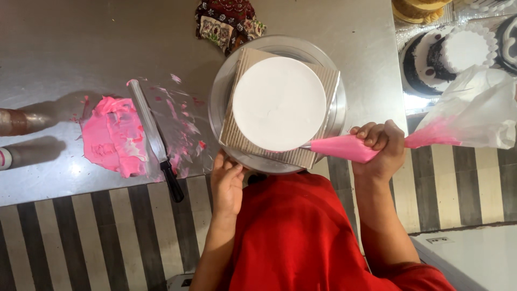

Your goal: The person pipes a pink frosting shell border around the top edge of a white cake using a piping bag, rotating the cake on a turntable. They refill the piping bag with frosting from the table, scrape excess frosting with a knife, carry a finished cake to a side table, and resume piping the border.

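Note:
A round white frosted cake (279,102) sits on a square cardboard base (247,64) on top of a metal turntable (218,102). My right hand (379,148) grips a piping bag (344,147) filled with pink cream. Its tip touches the cake's lower right edge, and the loose plastic end (474,113) fans out to the right. My left hand (227,183) rests on the near rim of the turntable, fingers against it.
A long spatula (153,137) with a black handle lies on the steel table (64,43) beside a smear of pink cream (112,137). A patterned cloth (226,21) lies behind the turntable. Dark and white cakes (452,51) stand at the upper right. Two cylinders (16,121) poke in from the left.

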